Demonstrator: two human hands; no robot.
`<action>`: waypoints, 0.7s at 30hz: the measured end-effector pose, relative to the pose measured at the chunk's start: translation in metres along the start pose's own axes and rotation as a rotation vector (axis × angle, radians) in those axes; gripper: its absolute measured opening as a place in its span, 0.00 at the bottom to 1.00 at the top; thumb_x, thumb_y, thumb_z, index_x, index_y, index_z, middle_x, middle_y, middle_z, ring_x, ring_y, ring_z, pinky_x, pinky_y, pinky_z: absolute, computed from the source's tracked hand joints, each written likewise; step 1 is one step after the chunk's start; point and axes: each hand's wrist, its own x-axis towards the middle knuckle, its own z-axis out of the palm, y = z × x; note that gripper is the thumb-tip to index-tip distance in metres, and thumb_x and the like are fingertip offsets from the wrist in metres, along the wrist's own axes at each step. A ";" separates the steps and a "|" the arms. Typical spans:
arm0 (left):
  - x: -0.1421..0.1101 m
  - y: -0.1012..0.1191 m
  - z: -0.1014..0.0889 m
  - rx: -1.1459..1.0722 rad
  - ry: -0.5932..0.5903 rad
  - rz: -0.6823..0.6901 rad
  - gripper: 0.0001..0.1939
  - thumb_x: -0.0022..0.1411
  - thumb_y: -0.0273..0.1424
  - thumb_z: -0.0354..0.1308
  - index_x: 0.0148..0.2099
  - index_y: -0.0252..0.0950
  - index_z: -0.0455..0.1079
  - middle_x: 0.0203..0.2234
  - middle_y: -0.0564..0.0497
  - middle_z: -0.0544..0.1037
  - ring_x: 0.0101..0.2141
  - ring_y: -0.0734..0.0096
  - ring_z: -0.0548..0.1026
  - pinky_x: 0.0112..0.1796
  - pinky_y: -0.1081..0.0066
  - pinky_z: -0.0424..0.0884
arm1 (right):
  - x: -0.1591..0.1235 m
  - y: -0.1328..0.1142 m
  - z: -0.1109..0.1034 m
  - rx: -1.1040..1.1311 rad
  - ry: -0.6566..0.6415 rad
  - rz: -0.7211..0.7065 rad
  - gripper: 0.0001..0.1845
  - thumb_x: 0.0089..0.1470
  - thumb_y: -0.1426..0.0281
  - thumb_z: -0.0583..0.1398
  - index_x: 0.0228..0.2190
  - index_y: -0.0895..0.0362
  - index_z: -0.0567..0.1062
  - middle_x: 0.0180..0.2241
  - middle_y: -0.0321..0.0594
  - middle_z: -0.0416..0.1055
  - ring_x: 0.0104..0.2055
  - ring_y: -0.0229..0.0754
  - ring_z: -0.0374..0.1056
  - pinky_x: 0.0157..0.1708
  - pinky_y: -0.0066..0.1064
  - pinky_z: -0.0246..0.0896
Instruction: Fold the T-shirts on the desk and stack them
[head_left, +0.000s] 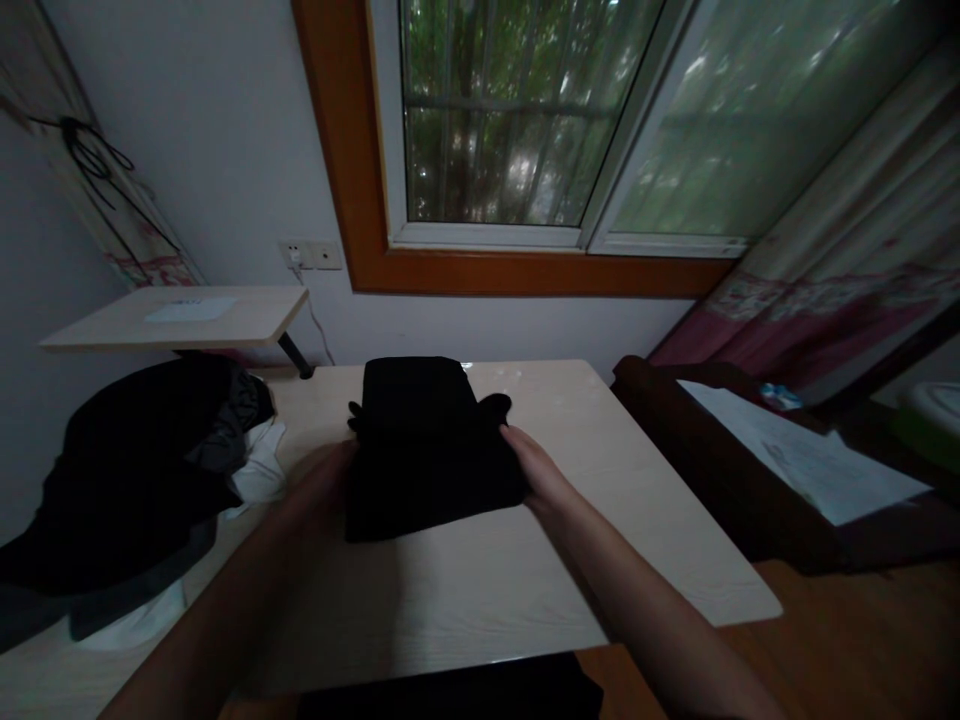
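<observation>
A black piece of folded clothing is held over the light wooden table, its far part narrower than its near part. Dark folds of cloth stick out at both of its sides; the exact kind of garment cannot be made out. My left hand grips its left side, with the fingers mostly hidden in shadow and behind the cloth. On the right edge, my right hand has closed on the fabric, thumb on the near side and fingers out of sight.
To the left lies a heap of dark clothes with white cloth under it. A small raised shelf stands behind the heap. Right of the table is a dark brown piece of furniture with a paper sheet. A window is ahead.
</observation>
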 end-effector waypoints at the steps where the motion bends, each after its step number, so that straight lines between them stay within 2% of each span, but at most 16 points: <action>1: 0.002 0.002 0.001 -0.015 0.003 -0.029 0.25 0.59 0.47 0.64 0.53 0.37 0.74 0.42 0.45 0.83 0.41 0.57 0.82 0.40 0.63 0.78 | 0.004 0.003 -0.003 -0.037 -0.013 0.037 0.19 0.52 0.54 0.68 0.39 0.54 0.78 0.38 0.40 0.80 0.43 0.48 0.75 0.43 0.36 0.70; 3: 0.001 0.005 0.003 -0.035 0.003 -0.065 0.32 0.58 0.43 0.67 0.62 0.40 0.67 0.49 0.44 0.81 0.46 0.56 0.81 0.43 0.61 0.78 | 0.009 0.008 -0.011 -0.105 -0.046 0.068 0.20 0.50 0.56 0.70 0.42 0.53 0.77 0.40 0.40 0.80 0.46 0.48 0.75 0.46 0.37 0.70; 6: -0.004 0.006 0.003 0.012 -0.029 -0.034 0.44 0.56 0.40 0.69 0.71 0.45 0.54 0.54 0.43 0.79 0.50 0.53 0.80 0.48 0.57 0.77 | 0.008 0.010 -0.020 -0.158 -0.124 0.041 0.26 0.50 0.60 0.71 0.50 0.51 0.75 0.46 0.40 0.79 0.51 0.49 0.74 0.52 0.40 0.69; 9: -0.007 0.004 0.002 0.112 -0.061 0.049 0.51 0.54 0.37 0.70 0.74 0.45 0.47 0.59 0.42 0.76 0.56 0.49 0.76 0.54 0.52 0.74 | 0.006 0.009 -0.026 -0.209 -0.227 0.021 0.33 0.50 0.62 0.71 0.56 0.51 0.72 0.49 0.42 0.78 0.54 0.51 0.72 0.58 0.45 0.65; 13: -0.013 -0.001 -0.002 0.266 -0.147 0.065 0.53 0.57 0.38 0.67 0.76 0.42 0.40 0.67 0.39 0.66 0.63 0.46 0.68 0.61 0.50 0.67 | 0.002 0.010 -0.037 -0.304 -0.358 0.026 0.39 0.48 0.64 0.72 0.60 0.52 0.69 0.51 0.43 0.77 0.55 0.52 0.71 0.60 0.47 0.63; 16: -0.025 -0.007 -0.012 0.316 -0.301 0.064 0.54 0.59 0.38 0.65 0.77 0.46 0.35 0.73 0.42 0.53 0.70 0.49 0.57 0.66 0.50 0.58 | -0.008 0.008 -0.050 -0.380 -0.461 0.115 0.41 0.48 0.63 0.72 0.61 0.51 0.68 0.54 0.44 0.74 0.54 0.50 0.71 0.53 0.42 0.69; 18: -0.036 -0.010 -0.019 0.341 -0.437 0.044 0.54 0.60 0.38 0.64 0.77 0.50 0.33 0.75 0.46 0.45 0.72 0.51 0.50 0.68 0.49 0.51 | -0.017 0.006 -0.059 -0.429 -0.562 0.247 0.40 0.49 0.62 0.72 0.61 0.51 0.68 0.53 0.44 0.74 0.50 0.48 0.73 0.44 0.36 0.73; 21: -0.057 -0.010 -0.028 0.385 -0.630 -0.027 0.52 0.62 0.39 0.64 0.77 0.54 0.34 0.76 0.50 0.43 0.73 0.51 0.47 0.69 0.47 0.44 | -0.029 0.001 -0.066 -0.480 -0.728 0.439 0.37 0.47 0.61 0.73 0.57 0.55 0.71 0.46 0.43 0.76 0.41 0.42 0.75 0.33 0.27 0.71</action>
